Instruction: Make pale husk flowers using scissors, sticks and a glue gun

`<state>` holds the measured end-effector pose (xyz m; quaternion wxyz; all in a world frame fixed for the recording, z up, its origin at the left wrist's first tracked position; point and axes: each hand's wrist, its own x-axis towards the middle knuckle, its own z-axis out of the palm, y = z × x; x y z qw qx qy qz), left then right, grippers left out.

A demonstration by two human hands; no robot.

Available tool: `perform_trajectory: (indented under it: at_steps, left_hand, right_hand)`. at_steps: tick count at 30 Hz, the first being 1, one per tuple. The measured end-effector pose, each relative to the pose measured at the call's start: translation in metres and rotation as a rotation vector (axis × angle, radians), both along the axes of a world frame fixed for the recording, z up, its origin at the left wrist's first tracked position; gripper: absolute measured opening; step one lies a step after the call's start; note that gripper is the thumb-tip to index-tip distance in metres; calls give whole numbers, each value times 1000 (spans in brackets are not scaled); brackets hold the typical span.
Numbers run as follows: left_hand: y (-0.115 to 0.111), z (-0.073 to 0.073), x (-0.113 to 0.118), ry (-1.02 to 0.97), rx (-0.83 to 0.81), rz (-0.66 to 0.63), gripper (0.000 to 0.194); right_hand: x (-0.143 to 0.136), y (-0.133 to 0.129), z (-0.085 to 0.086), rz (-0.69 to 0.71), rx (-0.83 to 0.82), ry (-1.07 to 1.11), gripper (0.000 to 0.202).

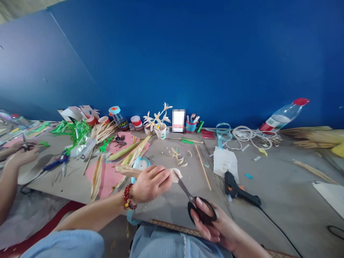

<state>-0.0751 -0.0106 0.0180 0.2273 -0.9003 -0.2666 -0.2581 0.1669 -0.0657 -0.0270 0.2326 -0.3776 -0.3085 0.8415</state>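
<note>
My left hand (152, 183), with a red beaded bracelet on its wrist, is closed around a pale dried corn husk (176, 175). One end of the husk sticks out to the right of my fingers. Black-handled scissors (190, 197) are in my right hand (208, 218), fingers through the loops, and their blade tips meet the husk's end. Beyond my hands, several cut husk petals (177, 156) lie on the grey table. Behind my left hand is a roll of light blue ribbon (141, 163), partly covered.
A black glue gun (239, 190) lies at right beside a white paper (225, 163). Husk flowers stand in a white cup (161, 132). A tilted bottle (283, 116) leans on the blue wall. A co-worker's hands (25, 156) hold scissors at far left, near a blue glue gun (56, 163).
</note>
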Motion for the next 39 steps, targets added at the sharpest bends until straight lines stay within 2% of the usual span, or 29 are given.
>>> perform_trajectory:
  at_steps: [7,11,14,17,19,21,24,28,32,39]
  left_hand:
    - [8,-3,-6,38,31,-73,10]
    - [10,-2,-6,35,-17,-90,9]
    - [9,1,-3,33,-150,-17,12]
    - [8,5,-1,-32,-408,151,13]
    - [8,6,-1,-113,-584,233,10]
    - [10,5,-1,-191,-693,256,8]
    - [15,3,-1,-284,-776,268,9]
    - [21,2,-1,-373,-866,330,5]
    - [20,3,4,-420,-923,309,6]
    - [15,4,16,-423,-1010,276,7]
  right_hand:
    - [-2,-1,-1,-7,197,-173,59]
    - [2,-4,-4,9,276,-234,60]
    - [8,-3,-4,81,275,-211,58]
    - [16,0,1,188,315,-145,60]
    - [21,3,4,221,409,-169,59]
    - [23,5,5,214,530,-258,54]
    - [25,4,-3,175,667,-443,45]
    - [23,2,-13,180,718,-603,40]
    - [13,8,-14,197,702,-579,36]
    - [-5,19,-17,141,681,-488,37]
